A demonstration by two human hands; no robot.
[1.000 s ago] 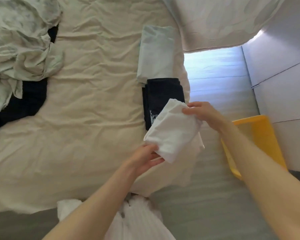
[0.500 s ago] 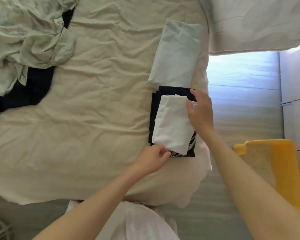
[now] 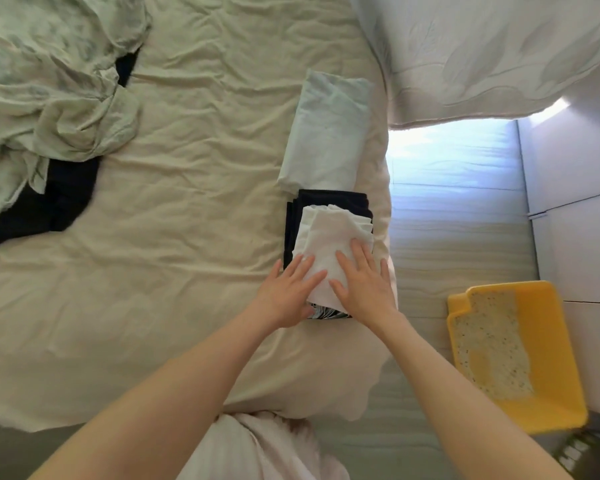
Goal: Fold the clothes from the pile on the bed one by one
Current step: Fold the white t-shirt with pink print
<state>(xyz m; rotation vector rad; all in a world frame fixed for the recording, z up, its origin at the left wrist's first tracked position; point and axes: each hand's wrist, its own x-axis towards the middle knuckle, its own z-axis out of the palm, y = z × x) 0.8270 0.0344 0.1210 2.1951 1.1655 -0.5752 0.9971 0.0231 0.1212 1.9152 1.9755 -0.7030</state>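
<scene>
We press both hands flat, left hand (image 3: 289,292) beside right hand (image 3: 365,284), on the folded white garment (image 3: 329,237); the unfolded pile (image 3: 49,98) lies far left, nearer our left hand.

A yellow tray (image 3: 548,344) sits on the floor (image 3: 454,209) beside a white quilt (image 3: 482,53).

Both hands (image 3: 326,289) now press white garment (image 3: 329,244) flat.
</scene>
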